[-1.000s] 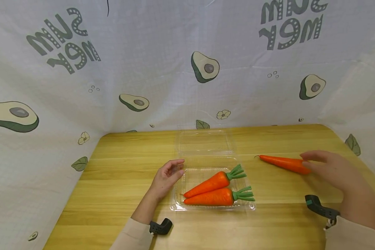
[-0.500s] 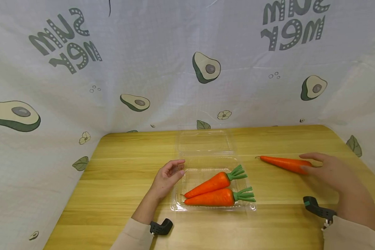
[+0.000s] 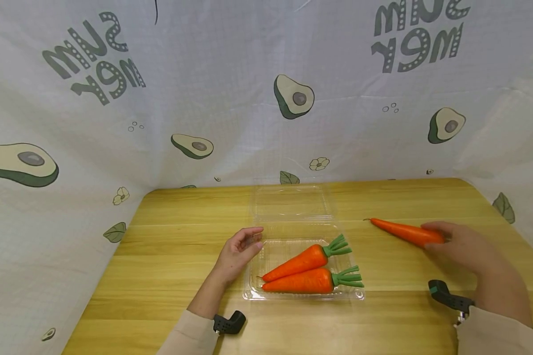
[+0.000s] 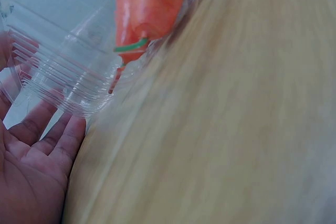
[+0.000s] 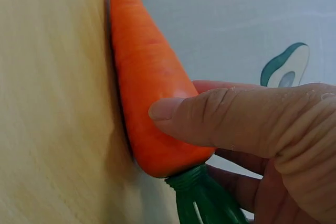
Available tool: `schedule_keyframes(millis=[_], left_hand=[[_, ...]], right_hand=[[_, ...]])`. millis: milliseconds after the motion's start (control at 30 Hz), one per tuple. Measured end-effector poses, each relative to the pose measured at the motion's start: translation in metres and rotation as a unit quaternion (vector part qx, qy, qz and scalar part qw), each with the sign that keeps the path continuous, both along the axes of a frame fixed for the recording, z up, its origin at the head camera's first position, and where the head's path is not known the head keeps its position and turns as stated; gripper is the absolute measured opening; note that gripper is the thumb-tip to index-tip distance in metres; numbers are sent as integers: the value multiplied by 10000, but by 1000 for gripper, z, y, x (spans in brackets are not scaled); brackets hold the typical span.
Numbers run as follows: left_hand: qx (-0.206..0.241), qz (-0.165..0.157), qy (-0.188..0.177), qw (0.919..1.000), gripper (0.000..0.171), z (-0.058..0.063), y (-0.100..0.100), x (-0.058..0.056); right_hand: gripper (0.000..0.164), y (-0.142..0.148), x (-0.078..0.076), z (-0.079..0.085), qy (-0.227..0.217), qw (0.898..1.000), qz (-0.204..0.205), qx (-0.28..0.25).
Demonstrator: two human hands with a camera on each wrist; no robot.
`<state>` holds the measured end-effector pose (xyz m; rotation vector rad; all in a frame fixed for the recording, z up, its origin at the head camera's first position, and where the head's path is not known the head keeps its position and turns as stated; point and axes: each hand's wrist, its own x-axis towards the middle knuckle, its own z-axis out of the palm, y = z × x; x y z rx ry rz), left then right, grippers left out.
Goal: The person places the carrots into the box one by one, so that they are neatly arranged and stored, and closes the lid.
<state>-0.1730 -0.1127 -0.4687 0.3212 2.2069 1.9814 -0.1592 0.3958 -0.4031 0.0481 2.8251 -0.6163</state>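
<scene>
My right hand (image 3: 462, 246) pinches the thick end of a carrot (image 3: 399, 230) at the right of the table, tip pointing left. In the right wrist view the thumb (image 5: 178, 115) presses on its orange side, fingers behind, and its green stalk (image 5: 199, 192) sits below the thumb. Two more carrots (image 3: 295, 263) lie in a clear plastic clamshell box (image 3: 266, 244), green tops towards the right, overhanging the rim. At the box's left edge my left hand (image 3: 235, 256) rests with loosely bent, spread fingers; the left wrist view shows its fingertips (image 4: 76, 124) right at the ribbed plastic wall.
The box's clear lid (image 3: 290, 202) lies folded back behind it, towards the far edge of the wooden table (image 3: 182, 276). A white cloth (image 3: 231, 98) printed with avocados hangs at the back and both sides.
My right hand has moved slightly left and closed its thumb and fingers on the carrot, which has tilted a little. The left hand and the boxed carrots stay where they were.
</scene>
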Motion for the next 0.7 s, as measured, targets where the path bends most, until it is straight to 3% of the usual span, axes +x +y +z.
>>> schedule_keyframes(millis=[400,700], left_hand=[[-7,-17,17,10000,40,0,-1,0],[-7,-7,5,10000,40,1,0,0]], right_hand=[[75,-4,-2,-3,128,9994,-13,-323],[76,-29,0,22,504,9980,5,-385]])
